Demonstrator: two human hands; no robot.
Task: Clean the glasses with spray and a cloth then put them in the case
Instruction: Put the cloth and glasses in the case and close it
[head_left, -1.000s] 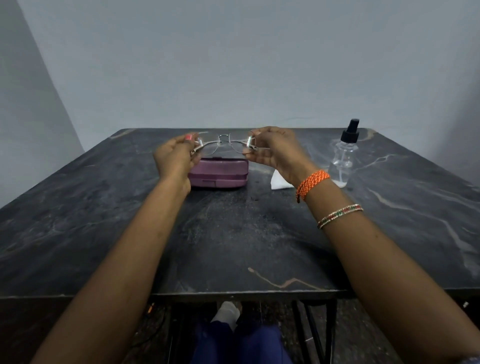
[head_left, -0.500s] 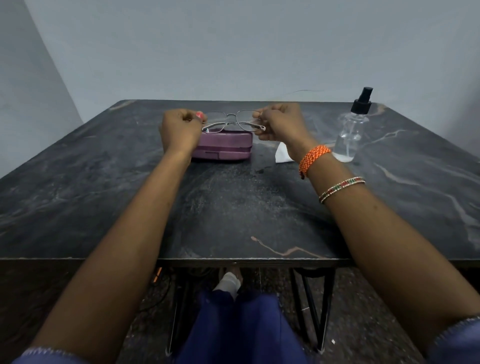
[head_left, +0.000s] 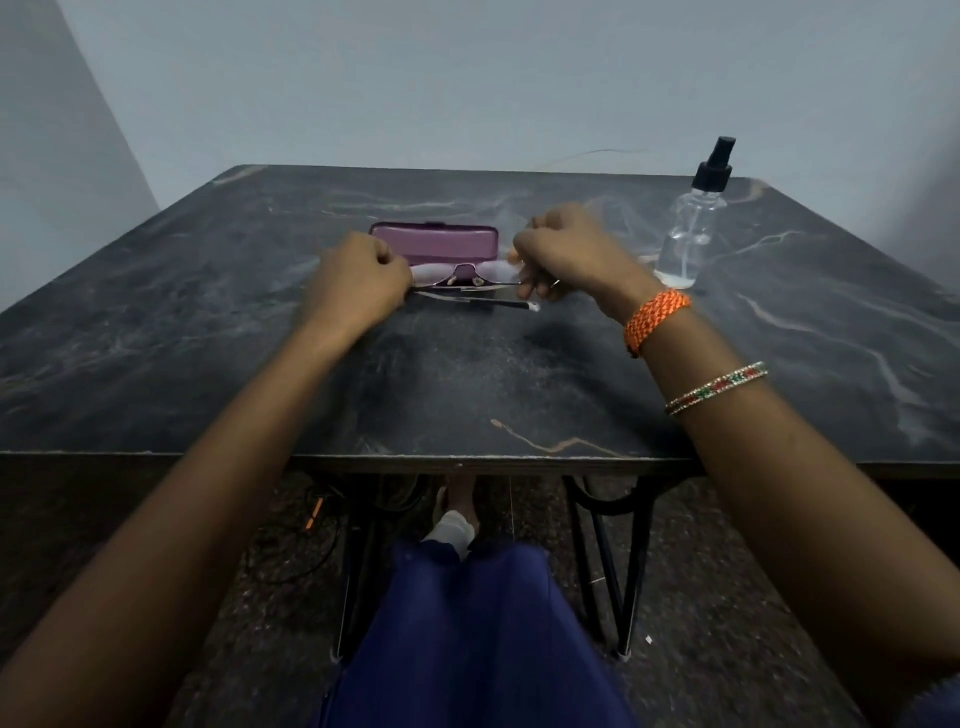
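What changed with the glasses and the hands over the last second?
Both hands, left hand and right hand, brought the glasses down from above the purple case to just in front of it, nearer the person, low over the table. One temple arm now looks folded across. Both hands kept their hold. The case stayed shut and the spray bottle stayed where it was.
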